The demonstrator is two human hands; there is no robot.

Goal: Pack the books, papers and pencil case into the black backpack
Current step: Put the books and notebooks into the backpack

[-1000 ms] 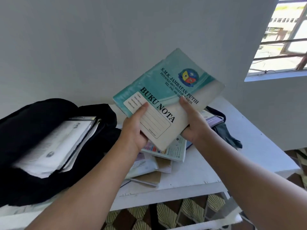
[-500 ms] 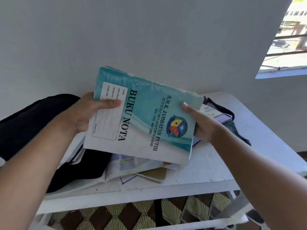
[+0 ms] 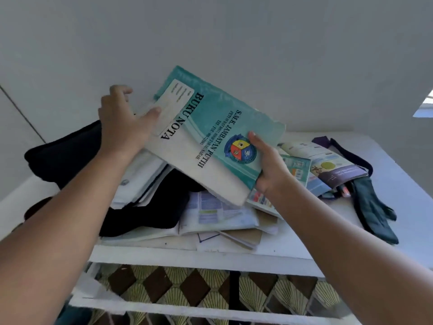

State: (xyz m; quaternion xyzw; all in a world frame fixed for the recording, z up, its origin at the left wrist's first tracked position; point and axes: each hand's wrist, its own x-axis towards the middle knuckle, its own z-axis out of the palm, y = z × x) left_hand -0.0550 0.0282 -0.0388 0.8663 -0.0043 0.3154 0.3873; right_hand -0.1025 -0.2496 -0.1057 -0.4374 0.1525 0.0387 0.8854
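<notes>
A teal and white notebook (image 3: 210,137) marked BUKU NOTA hangs tilted in the air over the open black backpack (image 3: 68,151). My left hand (image 3: 121,123) holds its top left edge, thumb on the cover. My right hand (image 3: 267,165) grips its lower right edge, thumb on the crest. White papers (image 3: 138,181) stick out of the backpack's mouth. Beneath the notebook a loose pile of books and papers (image 3: 220,212) lies on the white table (image 3: 293,242). A dark pencil case (image 3: 365,195) with pens showing lies at the right, partly under a purple booklet (image 3: 335,172).
A white wall stands close behind the table. The table's front edge runs below the pile, with a white rail and a patterned floor (image 3: 210,289) under it. A window corner shows at the far right.
Both hands have swung the notebook left and up, from in front of me toward the backpack's opening. Its far end is now raised and my left hand sits higher on its edge.
</notes>
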